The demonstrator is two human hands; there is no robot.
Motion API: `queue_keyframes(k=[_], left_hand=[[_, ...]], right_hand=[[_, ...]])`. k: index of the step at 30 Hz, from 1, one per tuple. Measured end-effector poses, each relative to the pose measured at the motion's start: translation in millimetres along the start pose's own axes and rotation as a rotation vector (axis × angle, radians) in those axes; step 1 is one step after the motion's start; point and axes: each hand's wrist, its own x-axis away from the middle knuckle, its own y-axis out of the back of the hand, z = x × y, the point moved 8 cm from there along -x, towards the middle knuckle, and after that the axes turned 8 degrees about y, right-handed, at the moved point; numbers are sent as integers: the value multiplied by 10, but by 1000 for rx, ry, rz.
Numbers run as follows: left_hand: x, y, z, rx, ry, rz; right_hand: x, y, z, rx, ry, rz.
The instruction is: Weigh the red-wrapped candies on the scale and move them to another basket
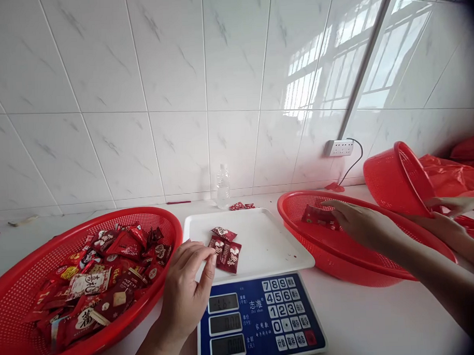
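Note:
My left hand (189, 280) is over the near left edge of the white scale tray (266, 238). Its fingers are curled, with the thumb close to the index fingertip; whatever is between them, if anything, cannot be made out. Beside those fingertips, several dark red snack packets (230, 256) lie on the tray. My right hand (357, 222) reaches over the right red basket (380, 273), gripping a red packet (320, 217) inside its far left side. The left red basket (166, 226) holds a heap of mixed wrapped snacks (101, 286). The scale panel (261, 319) faces me.
A clear plastic bottle (222, 186) and small red packets (241, 206) stand behind the tray. On the right, another person's hands (444, 227) are at a tilted red colander (396, 179). A socket strip (339, 148) with a black cable is on the tiled wall (174, 148).

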Motion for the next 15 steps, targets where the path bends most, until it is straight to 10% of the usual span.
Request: queue_keyframes(k=[15], left_hand=[[6,-18,23,2,2,15]], right_hand=[[5,-179,152,-76,-23,190]])
